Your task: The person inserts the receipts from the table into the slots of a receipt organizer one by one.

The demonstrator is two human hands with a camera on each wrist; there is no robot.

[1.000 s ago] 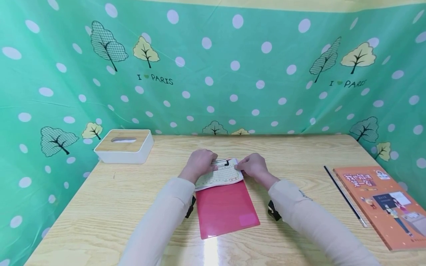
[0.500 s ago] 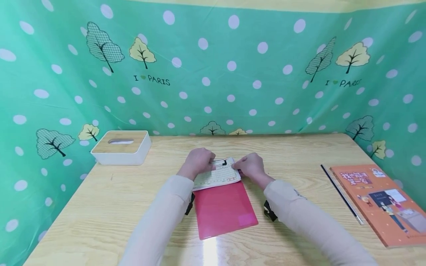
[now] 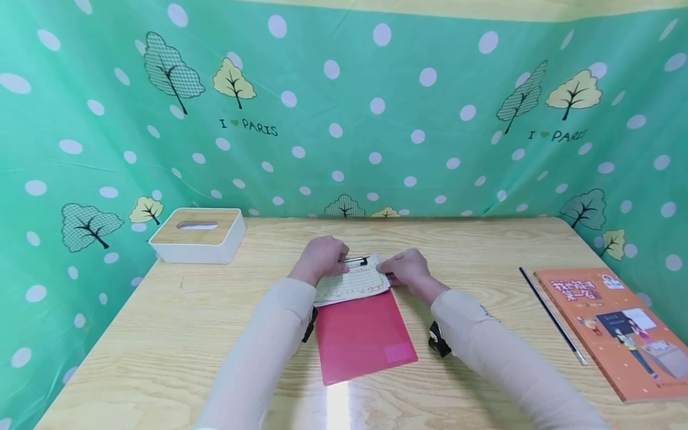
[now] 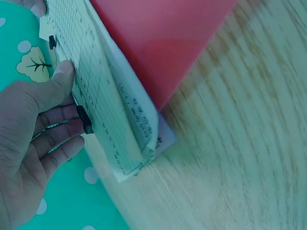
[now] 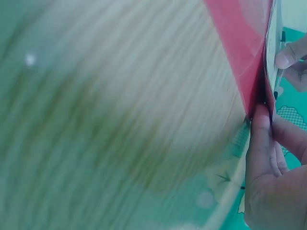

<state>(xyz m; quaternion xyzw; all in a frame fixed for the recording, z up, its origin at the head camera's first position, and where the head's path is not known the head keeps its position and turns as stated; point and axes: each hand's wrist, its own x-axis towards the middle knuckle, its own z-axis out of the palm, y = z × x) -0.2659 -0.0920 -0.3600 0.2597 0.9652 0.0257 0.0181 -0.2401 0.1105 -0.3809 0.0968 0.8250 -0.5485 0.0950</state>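
A red clipboard lies on the table in the head view. A folded stack of gridded papers covers its far end. My left hand pinches the metal clip with black ends at the top of the papers; its thumb presses on the clip and the other fingers are behind it. At the right top corner, my right hand pinches the paper stack between thumb and fingers. The right wrist view shows those fingers close to the clipboard's red edge. How far the papers sit under the clip is hidden.
A white tissue box with a wooden lid stands at the back left of the table. A dark pencil and an orange book lie at the right. A green polka-dot curtain hangs behind.
Both hands stay at the clip and papers, with only a slight shift of the right fingers at the corner. The head view shifts slightly.
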